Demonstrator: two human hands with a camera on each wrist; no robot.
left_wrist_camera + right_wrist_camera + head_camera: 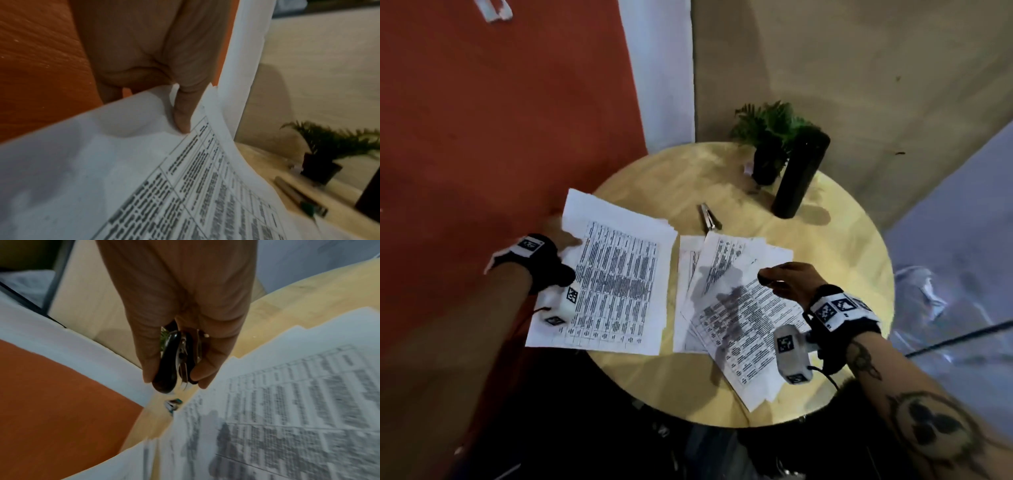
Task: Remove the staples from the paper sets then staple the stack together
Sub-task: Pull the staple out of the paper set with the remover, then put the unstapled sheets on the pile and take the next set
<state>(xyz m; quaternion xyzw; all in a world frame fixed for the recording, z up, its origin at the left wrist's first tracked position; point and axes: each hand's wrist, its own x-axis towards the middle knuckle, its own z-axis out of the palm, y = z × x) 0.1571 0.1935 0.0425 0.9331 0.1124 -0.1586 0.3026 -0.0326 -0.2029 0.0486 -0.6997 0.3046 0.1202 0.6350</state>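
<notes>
A stapled paper set (pixel 613 274) printed with tables lies on the left of the round wooden table (pixel 842 246), overhanging its edge. My left hand (pixel 561 236) pinches its far left corner, thumb (pixel 180 113) on top and the other fingers under the sheets. Loose printed sheets (pixel 736 308) are fanned out on the right side. My right hand (pixel 784 281) hovers over them and grips a black staple remover (pixel 166 366) with metal claws pointing down. A silver stapler (pixel 710 216) lies on the table beyond the papers, untouched.
A small potted fern (pixel 770 137) and a tall black cylinder (pixel 801 174) stand at the table's far side. An orange wall (pixel 482 137) is close on the left. Bare wood shows around the stapler and along the right rim.
</notes>
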